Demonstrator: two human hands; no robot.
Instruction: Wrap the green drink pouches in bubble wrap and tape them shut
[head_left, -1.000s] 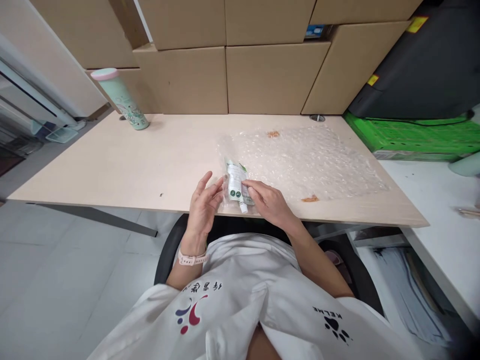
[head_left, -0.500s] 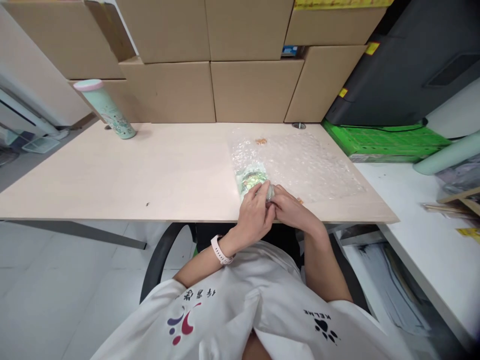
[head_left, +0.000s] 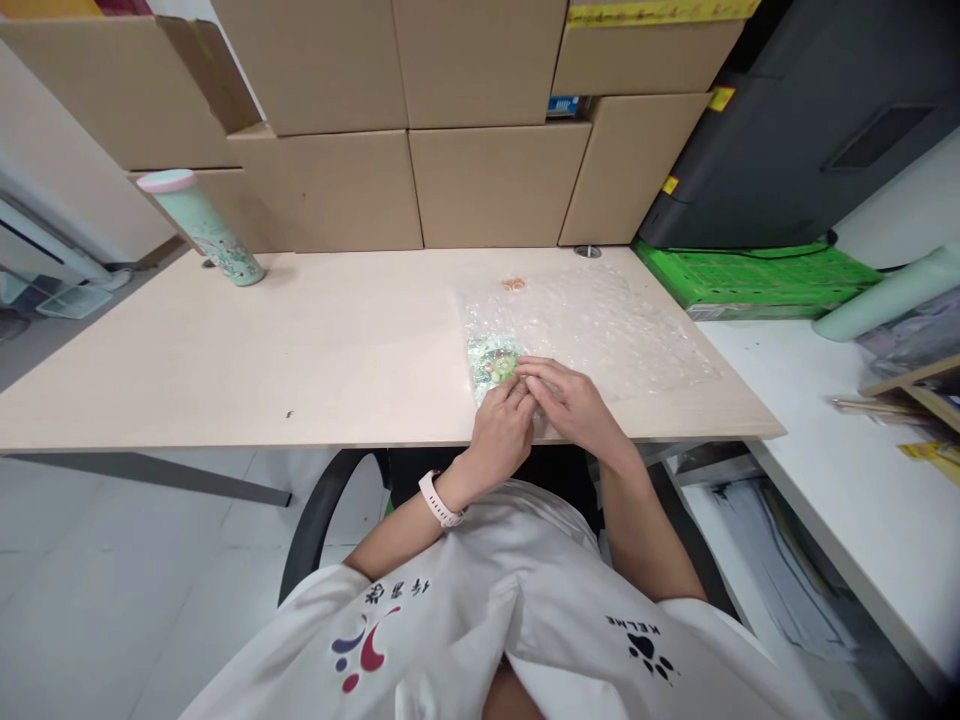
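A sheet of clear bubble wrap point(head_left: 600, 320) lies across the right half of the table. At its near left corner is a shiny green packet point(head_left: 495, 366) with a printed picture, covered at least partly by clear film. My left hand point(head_left: 504, 428) has its fingers curled on the near edge of the wrap beside the packet. My right hand point(head_left: 576, 408) reaches in from the right, its fingers fairly straight over the packet's right side and its thumb against the left fingertips. The fold of wrap between the hands is mostly hidden.
A mint tumbler point(head_left: 206, 228) with a pink lid stands at the far left. Cardboard boxes point(head_left: 330, 190) line the table's back edge. To the right are a green crate point(head_left: 750, 280) and a dark grey case point(head_left: 780, 130). A chair armrest point(head_left: 319, 520) is below the table edge.
My right hand has shifted forward and up, its fingers now straighter over the packet. My left fingers have drawn back and curled. The packet looks flatter. The view has tilted slightly.
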